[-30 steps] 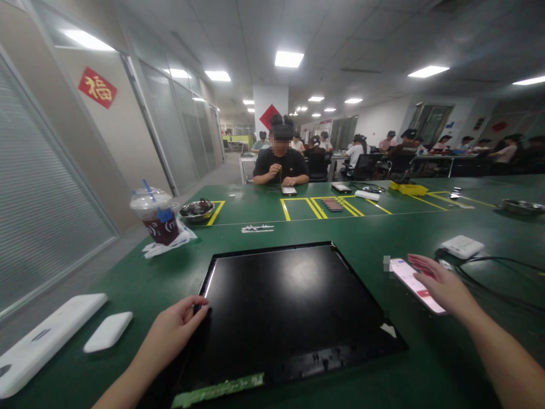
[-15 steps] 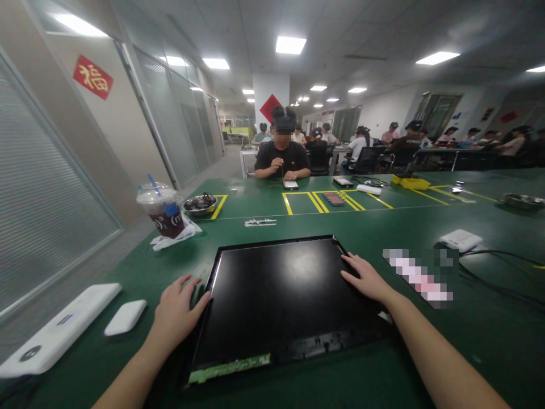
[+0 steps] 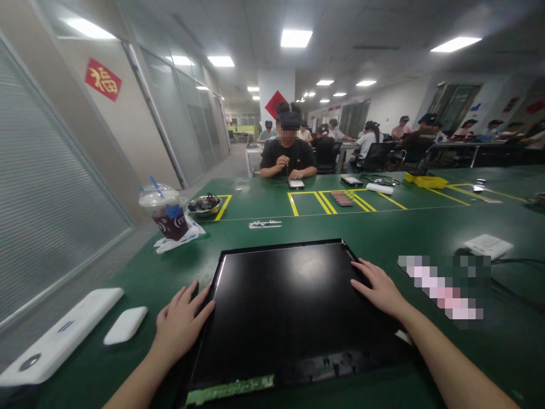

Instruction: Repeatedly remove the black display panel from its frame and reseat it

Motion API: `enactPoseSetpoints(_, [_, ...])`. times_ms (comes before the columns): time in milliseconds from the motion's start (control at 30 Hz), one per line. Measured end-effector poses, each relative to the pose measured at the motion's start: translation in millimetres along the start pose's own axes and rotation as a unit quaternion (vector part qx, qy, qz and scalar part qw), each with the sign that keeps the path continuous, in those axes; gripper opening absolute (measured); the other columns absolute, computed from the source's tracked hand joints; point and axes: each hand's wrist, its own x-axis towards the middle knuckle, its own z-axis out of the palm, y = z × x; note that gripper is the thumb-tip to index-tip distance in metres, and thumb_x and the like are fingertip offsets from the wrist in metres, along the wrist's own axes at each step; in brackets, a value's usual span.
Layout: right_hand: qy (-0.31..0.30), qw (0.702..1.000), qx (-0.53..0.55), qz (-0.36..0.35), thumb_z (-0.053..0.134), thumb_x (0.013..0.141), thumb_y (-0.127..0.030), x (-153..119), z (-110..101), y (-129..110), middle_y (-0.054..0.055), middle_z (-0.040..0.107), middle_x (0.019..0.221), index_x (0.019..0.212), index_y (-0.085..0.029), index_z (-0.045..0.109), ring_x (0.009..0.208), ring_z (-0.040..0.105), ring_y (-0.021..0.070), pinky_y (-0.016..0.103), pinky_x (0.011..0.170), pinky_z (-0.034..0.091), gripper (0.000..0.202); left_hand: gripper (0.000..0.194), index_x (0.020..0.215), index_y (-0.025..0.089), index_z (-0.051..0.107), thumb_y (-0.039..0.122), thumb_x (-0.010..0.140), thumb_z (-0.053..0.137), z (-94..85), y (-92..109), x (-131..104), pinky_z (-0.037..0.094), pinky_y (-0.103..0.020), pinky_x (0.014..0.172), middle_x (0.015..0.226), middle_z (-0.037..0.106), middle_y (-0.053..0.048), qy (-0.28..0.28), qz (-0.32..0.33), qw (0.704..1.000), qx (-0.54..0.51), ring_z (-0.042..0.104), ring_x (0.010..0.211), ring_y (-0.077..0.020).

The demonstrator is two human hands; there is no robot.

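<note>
Black panel (image 3: 289, 307) is lying flat on the green table (image 3: 323, 226). Left hand (image 3: 181, 321) is touching the panel's left edge, fingers spreading wider than one second earlier. Right hand (image 3: 378, 287) is resting open at the panel's right edge, no longer hovering over the pixelated phone (image 3: 440, 289) right of the panel. White case (image 3: 125, 325) is sitting left of the panel.
</note>
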Motion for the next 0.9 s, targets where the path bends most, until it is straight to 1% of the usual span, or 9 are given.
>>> enactPoseSetpoints(100, [0.025,0.999,0.016,-0.014,0.053,0.088,-0.059,0.3,7.3,9.4,0.016,0.054,0.154,0.139,-0.02,0.065,0.143,0.049,0.0355,0.054,0.118,0.039,0.065,0.053,0.15,0.027,0.056,0.041,0.102,0.039,0.6,-0.4,-0.7,0.031,-0.057,0.116,0.165,0.041,-0.013,0.013,-0.006,1.0,-0.022,0.034,0.152,-0.0357])
enactPoseSetpoints(333, [0.046,0.997,0.059,-0.022,0.05,0.084,-0.071,3.3,20.7,29.0,0.015,0.057,0.15,0.134,-0.021,0.069,0.144,0.047,0.0365,0.056,0.119,0.037,0.073,0.053,0.146,0.027,0.06,0.036,0.098,0.041,7.3,-7.8,4.0,0.03,-0.06,0.116,0.163,0.043,-0.013,0.022,-0.008,0.997,-0.073,0.035,0.152,-0.0376])
enactPoseSetpoints(400, [0.049,0.996,0.067,-0.018,0.05,0.082,-0.072,3.5,20.4,29.8,0.016,0.059,0.149,0.132,-0.02,0.071,0.144,0.047,0.0368,0.056,0.119,0.037,0.075,0.054,0.143,0.024,0.064,0.034,0.095,0.043,7.3,-9.2,5.0,0.029,-0.061,0.117,0.16,0.048,-0.014,0.036,0.004,0.991,-0.126,0.039,0.15,-0.0378])
enactPoseSetpoints(467, [0.055,0.996,0.072,-0.018,0.051,0.08,-0.072,3.6,19.4,29.8,0.017,0.061,0.146,0.13,-0.019,0.072,0.143,0.048,0.0376,0.057,0.117,0.039,0.075,0.054,0.139,0.019,0.068,0.035,0.091,0.047,3.6,-8.3,3.6,0.029,-0.058,0.119,0.154,0.055,-0.014,0.051,0.027,0.972,-0.227,0.046,0.145,-0.0374])
enactPoseSetpoints(500, [0.059,0.995,0.075,-0.021,0.052,0.08,-0.072,3.6,18.5,29.6,0.017,0.063,0.144,0.128,-0.019,0.073,0.141,0.051,0.0377,0.057,0.116,0.04,0.074,0.055,0.136,0.018,0.07,0.036,0.089,0.05,0.5,-6.8,2.0,0.03,-0.055,0.12,0.151,0.058,-0.014,0.058,0.04,0.953,-0.293,0.049,0.143,-0.0368])
enactPoseSetpoints(600, [0.08,0.993,0.085,-0.035,0.055,0.077,-0.071,3.6,12.0,27.8,0.015,0.067,0.139,0.113,-0.023,0.079,0.131,0.061,0.0372,0.056,0.111,0.046,0.064,0.053,0.129,0.022,0.075,0.046,0.085,0.058,-9.4,0.7,-4.6,0.036,-0.049,0.118,0.139,0.07,-0.008,0.036,0.049,0.869,-0.491,0.058,0.134,-0.0364])
enactPoseSetpoints(733, [0.126,0.989,0.082,-0.014,0.055,0.075,-0.074,3.0,-4.9,24.5,0.012,0.071,0.132,0.075,-0.027,0.079,0.111,0.071,0.038,0.054,0.091,0.058,0.052,0.061,0.131,0.02,0.073,0.042,0.074,0.076,-10.9,9.3,-8.6,0.052,-0.044,0.103,0.125,0.077,-0.008,-0.013,-0.034,0.746,-0.666,0.067,0.122,-0.0354])
enactPoseSetpoints(800, [0.139,0.987,0.085,0.002,0.051,0.079,-0.07,3.0,-11.7,25.1,0.011,0.073,0.127,0.074,-0.028,0.078,0.107,0.072,0.0381,0.055,0.089,0.058,0.05,0.064,0.131,0.018,0.071,0.035,0.07,0.081,-6.9,10.5,-7.5,0.058,-0.04,0.091,0.12,0.079,-0.009,-0.036,-0.074,0.697,-0.713,0.073,0.111,-0.0329])
enactPoseSetpoints(900, [0.137,0.986,0.09,0.025,0.046,0.082,-0.064,3.3,-13.8,28.4,0.013,0.074,0.125,0.096,-0.027,0.079,0.111,0.071,0.0399,0.058,0.094,0.057,0.051,0.062,0.133,0.017,0.069,0.023,0.072,0.081,-2.8,10.4,-5.2,0.06,-0.032,0.077,0.107,0.082,-0.009,-0.061,-0.104,0.654,-0.747,0.078,0.092,-0.0267])
